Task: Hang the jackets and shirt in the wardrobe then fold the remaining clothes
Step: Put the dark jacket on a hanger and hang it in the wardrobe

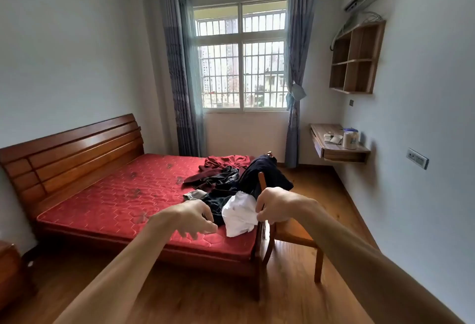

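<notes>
1 wide-angle view from the person's head, looking forward and down across the bed (108,195) toward the window (241,56). Both forearms reach in from the bottom edge, near the lens.

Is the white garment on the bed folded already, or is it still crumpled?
Crumpled. The white garment lies bunched in loose wrinkles at the mattress corner.
</notes>
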### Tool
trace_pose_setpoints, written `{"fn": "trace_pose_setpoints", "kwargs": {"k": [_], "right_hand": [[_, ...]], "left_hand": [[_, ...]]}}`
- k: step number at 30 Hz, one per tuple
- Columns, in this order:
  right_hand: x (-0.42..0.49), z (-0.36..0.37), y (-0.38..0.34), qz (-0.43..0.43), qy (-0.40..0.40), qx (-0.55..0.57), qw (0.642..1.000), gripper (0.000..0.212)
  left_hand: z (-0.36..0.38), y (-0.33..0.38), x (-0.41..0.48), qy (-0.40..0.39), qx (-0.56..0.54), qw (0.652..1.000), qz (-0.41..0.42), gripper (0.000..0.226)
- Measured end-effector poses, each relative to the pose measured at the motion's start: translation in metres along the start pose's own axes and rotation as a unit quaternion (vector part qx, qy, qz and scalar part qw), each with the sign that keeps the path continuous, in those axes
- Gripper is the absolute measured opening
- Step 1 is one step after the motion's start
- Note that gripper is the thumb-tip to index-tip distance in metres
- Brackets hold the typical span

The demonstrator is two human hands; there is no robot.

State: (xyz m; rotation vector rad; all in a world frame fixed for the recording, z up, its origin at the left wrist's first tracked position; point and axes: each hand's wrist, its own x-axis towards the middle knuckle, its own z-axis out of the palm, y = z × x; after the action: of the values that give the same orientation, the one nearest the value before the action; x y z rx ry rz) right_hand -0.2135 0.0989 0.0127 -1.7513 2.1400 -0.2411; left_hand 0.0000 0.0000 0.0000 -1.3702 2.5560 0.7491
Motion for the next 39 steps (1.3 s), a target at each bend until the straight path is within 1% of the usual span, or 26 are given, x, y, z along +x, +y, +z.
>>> {"fn": "trace_pose_setpoints", "kwargs": {"k": [3, 7, 10, 16, 19, 22, 25, 35, 39], "right_hand": [[0.035, 0.004, -0.017, -0.001, -0.019, -0.018, 1.0, 0.026], [0.071, 0.013, -0.033, 0.001, -0.03, -0.026, 0.999, 0.032], [0.092, 0.018, -0.041, -0.005, -0.057, -0.065, 0.996, 0.032], [0.148, 0.02, -0.038, 0.0, -0.073, -0.058, 0.996, 0.034], [0.184, 0.02, -0.028, -0.008, -0.077, -0.048, 0.996, 0.034], [0.227, 0.021, -0.012, -0.017, -0.086, -0.071, 0.994, 0.032], [0.274, 0.017, 0.012, -0.006, -0.072, -0.053, 0.996, 0.032], [0.419, -0.033, 0.095, -0.029, -0.04, -0.008, 0.999, 0.037], [0.461, -0.036, 0.124, -0.018, -0.048, 0.007, 0.999, 0.035]], "left_hand": [[-0.015, -0.029, 0.02, -0.011, 0.008, 1.0, -0.01, 0.032], [-0.027, -0.07, 0.045, 0.003, 0.018, 1.0, -0.017, 0.034], [-0.028, -0.097, 0.066, -0.015, 0.006, 0.999, -0.034, 0.033], [-0.044, -0.122, 0.116, -0.029, -0.006, 0.999, -0.037, 0.037], [-0.049, -0.123, 0.146, -0.031, -0.002, 0.999, -0.035, 0.038], [-0.057, -0.118, 0.179, -0.032, 0.005, 0.999, -0.031, 0.034], [-0.073, -0.111, 0.221, -0.033, 0.005, 0.999, -0.033, 0.031], [-0.122, -0.072, 0.373, -0.018, -0.001, 0.999, -0.028, 0.025], [-0.125, -0.068, 0.423, -0.046, -0.006, 0.999, -0.027, 0.025]]}}
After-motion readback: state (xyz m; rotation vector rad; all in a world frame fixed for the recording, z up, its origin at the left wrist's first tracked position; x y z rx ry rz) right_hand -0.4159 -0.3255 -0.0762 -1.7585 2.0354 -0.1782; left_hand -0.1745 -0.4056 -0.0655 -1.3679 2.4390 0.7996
